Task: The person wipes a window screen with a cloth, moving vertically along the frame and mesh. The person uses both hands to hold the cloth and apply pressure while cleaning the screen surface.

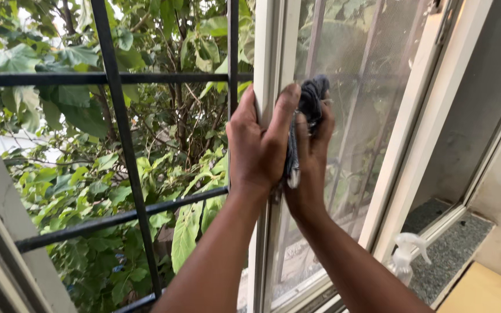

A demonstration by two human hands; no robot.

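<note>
Leafy branches fill the view beyond a black window grille [124, 139], and a granite sill [453, 249] runs along the near right. At the centre, the left hand [256, 145] is closed around the edge of the white window frame [265, 46], fingers wrapped over it and thumb on the near face. Just beside it, the right hand [310, 153] grips a bunched grey cloth [311, 101] and presses it against the mesh screen panel [372, 98], next to the frame. A firm hold on the frame would keep the panel from swinging while the cloth rubs; light, even strokes seem wise, since mesh may stretch under pressure. A clear spray bottle [404, 264] stands on the sill, near right.
</note>
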